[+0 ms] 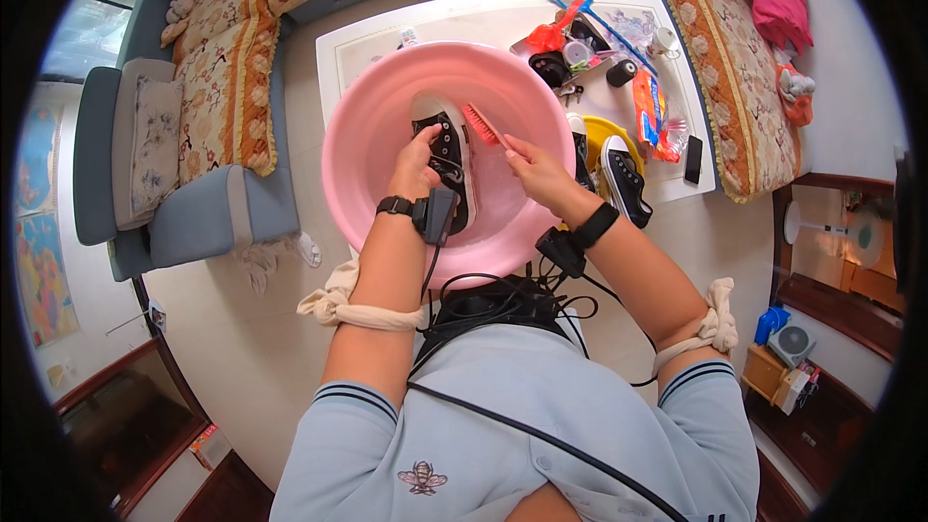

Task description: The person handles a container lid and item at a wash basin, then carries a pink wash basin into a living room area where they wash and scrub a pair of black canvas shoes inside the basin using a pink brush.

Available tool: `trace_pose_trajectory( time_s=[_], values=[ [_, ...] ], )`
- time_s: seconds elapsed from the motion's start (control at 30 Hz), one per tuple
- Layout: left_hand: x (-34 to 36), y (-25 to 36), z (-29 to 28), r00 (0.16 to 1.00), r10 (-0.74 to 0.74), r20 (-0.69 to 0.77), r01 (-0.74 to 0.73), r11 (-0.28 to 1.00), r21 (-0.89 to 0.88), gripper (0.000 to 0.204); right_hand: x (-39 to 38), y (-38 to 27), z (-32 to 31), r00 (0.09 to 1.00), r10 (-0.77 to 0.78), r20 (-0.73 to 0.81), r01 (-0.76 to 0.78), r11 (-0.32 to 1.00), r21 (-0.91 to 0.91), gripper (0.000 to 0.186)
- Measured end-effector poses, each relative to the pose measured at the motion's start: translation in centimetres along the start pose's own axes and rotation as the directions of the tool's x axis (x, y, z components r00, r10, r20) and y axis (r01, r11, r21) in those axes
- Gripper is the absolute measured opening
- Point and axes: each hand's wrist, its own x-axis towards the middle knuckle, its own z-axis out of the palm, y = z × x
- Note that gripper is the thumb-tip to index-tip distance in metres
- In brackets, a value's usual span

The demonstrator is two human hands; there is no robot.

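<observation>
Seen from above my own head, my two bare forearms reach forward over a large round pink basin (pixel 367 145) that rests at the near edge of a white low table (pixel 358 43). My left hand (pixel 416 162) grips a black canvas sneaker (pixel 447 150) with a white sole, fingers curled around its side, holding it inside the basin with the toe pointing away from me. My right hand (pixel 535 169) pinches the handle of a small pink scrubbing brush (pixel 480 124), fingers pressed together around it, the bristles touching the sneaker's sole edge. Just right of the basin, another black sneaker (pixel 623 179) lies on a yellow plate (pixel 609 128). A floral sofa (pixel 227 68) stands to my left.
</observation>
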Motion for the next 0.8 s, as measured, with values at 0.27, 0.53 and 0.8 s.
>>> trace_pose_trajectory(
  time_s=[0.27, 0.53, 0.8],
  values=[
    [-3.9, 0.6, -0.6, 0.97, 0.059, 0.234, -0.01, 0.978, -0.207, 0.02, -2.7, -2.9, -0.9, 0.972, -0.229, -0.047, 0.233, 0.967, 0.1, 0.042],
    [-4.9, 0.7, -0.2, 0.968, -0.065, 0.244, 0.092, 0.991, -0.099, 0.043, -5.2, -3.2, -0.8, 0.902, -0.417, -0.114, 0.335, 0.841, -0.425, 0.041],
    [-4.8, 1.3, -1.7, 0.958, -0.004, 0.286, 0.067, 0.975, -0.21, 0.037, -7.4, -2.6, 1.1, 0.869, -0.488, -0.08, 0.406, 0.797, -0.446, 0.046]
  ],
)
